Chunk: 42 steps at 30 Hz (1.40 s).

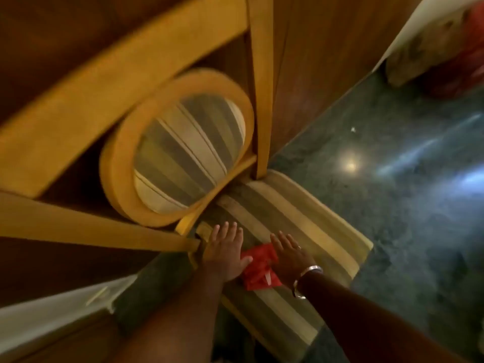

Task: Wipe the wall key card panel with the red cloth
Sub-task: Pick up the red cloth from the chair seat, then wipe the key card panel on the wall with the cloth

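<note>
Red cloth [259, 268] lies crumpled between the two hands, over the striped seat cushion [309, 231] of a wooden chair. Its long axis runs from the upper left near the left thumb down to the lower right near the right wrist; a pale tag or crease shows on its lower part.

Left hand [225, 251] — palm down, fingers straight and spread, pointing up and away from the wearer. The thumb extends sideways and touches the cloth's upper-left edge. Whether the thumb pins the cloth or only rests on it cannot be determined; the fingers are not closed around anything.

Right hand [290, 255] — palm down, fingers extended together and angled up and to the left. Its inner edge meets the cloth's right side. The fingers are unclenched; an actual hold on the cloth cannot be confirmed. A metal bangle [306, 280] circles the wrist, and a ring shows on one finger.

Beyond the fingertips stands the chair back [178, 145], an oval wooden frame with striped padding. To the right of the right hand lies a dark polished floor [392, 179] with light reflections. The frame is motion-blurred.
</note>
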Each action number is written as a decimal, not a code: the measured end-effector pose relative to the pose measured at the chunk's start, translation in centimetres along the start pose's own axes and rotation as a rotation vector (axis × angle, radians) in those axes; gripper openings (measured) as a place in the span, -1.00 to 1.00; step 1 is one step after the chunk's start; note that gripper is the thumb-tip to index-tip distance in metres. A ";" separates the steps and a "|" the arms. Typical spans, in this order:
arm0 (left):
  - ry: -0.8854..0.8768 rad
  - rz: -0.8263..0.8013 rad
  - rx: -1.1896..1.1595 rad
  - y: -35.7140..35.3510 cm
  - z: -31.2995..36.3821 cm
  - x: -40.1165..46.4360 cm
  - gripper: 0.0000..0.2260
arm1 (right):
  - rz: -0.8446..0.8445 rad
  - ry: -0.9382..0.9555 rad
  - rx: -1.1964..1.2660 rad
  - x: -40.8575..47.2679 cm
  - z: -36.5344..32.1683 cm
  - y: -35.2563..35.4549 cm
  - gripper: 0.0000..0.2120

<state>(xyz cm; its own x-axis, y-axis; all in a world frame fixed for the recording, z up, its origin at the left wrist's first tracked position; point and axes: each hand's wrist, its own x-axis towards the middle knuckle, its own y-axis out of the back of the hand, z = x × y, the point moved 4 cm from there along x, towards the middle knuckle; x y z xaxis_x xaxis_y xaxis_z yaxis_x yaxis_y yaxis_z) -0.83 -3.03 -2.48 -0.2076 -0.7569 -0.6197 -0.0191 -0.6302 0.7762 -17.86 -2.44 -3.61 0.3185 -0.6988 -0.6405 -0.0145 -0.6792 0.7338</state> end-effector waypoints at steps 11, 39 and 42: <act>0.120 0.101 -0.432 -7.8 0.5 2.6 -0.61 | 0.055 0.044 0.044 4.7 -0.8 -3.4 -0.50; -0.030 1.216 -0.153 46.9 -9.3 -39.7 -0.78 | 1.078 0.812 0.182 -26.4 -27.6 49.7 -0.83; 0.080 1.358 -0.081 48.3 -13.0 -47.9 -0.78 | 1.100 0.993 0.146 -29.7 -35.6 52.5 -0.82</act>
<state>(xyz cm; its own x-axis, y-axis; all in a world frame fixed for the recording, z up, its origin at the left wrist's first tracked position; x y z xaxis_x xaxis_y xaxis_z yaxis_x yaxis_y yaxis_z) 20.92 0.58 63.16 0.0402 -0.7892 0.6128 0.2099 0.6063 0.7670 5.67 -9.39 61.97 0.5840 -0.4695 0.6622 -0.7441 0.0162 0.6678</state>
